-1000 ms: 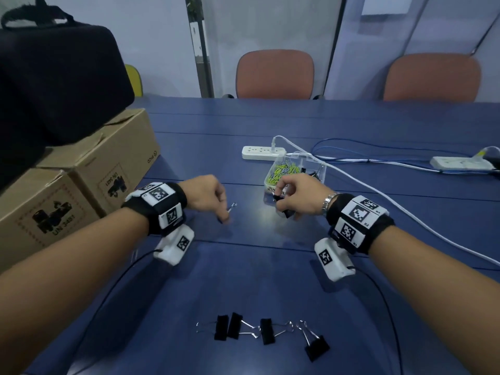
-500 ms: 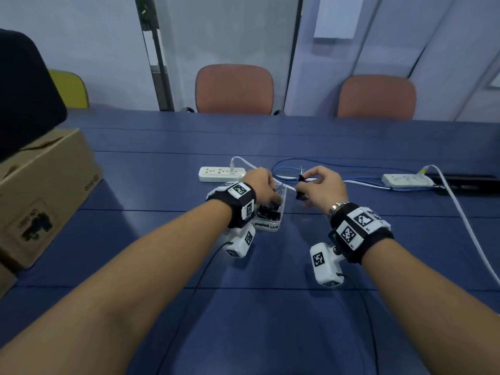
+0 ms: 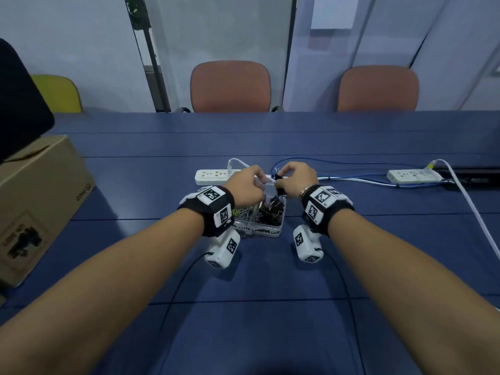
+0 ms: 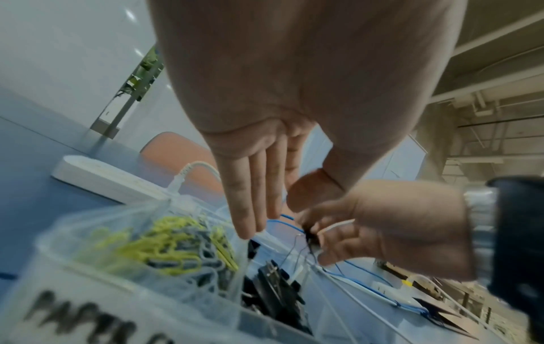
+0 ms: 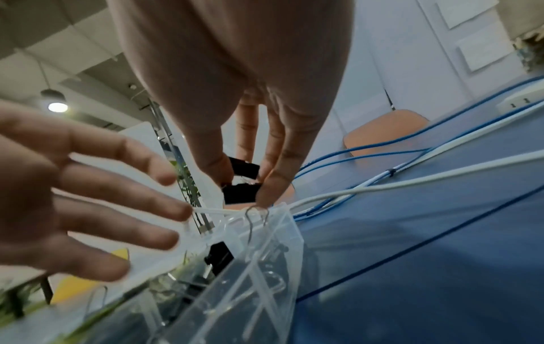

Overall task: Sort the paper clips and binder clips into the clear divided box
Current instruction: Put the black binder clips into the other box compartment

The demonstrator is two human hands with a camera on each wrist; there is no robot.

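The clear divided box [image 3: 270, 231] stands mid-table, with both hands over its far side. Yellow and grey paper clips [image 4: 165, 242] fill its left compartment, and black binder clips [image 3: 272, 212] the right one. My right hand [image 3: 296, 175] pinches black binder clips [image 5: 239, 193] between thumb and fingers just above the box's far corner, their wire handles hanging over the rim. My left hand [image 3: 247, 182] holds nothing. Its straight fingers [image 4: 250, 209] touch the box's clear lid flap [image 5: 206, 210].
Two white power strips [image 3: 216, 176] [image 3: 411, 175] lie behind the box, with blue cables [image 3: 351, 169] and a white cable [image 3: 473, 209] running right. A cardboard box [image 3: 35, 201] under a black bag [image 3: 19, 115] stands at the left.
Both hands moved from the near table up to the box. The right hand carried its binder clips over the far rim, and the left hand came to the lid flap.
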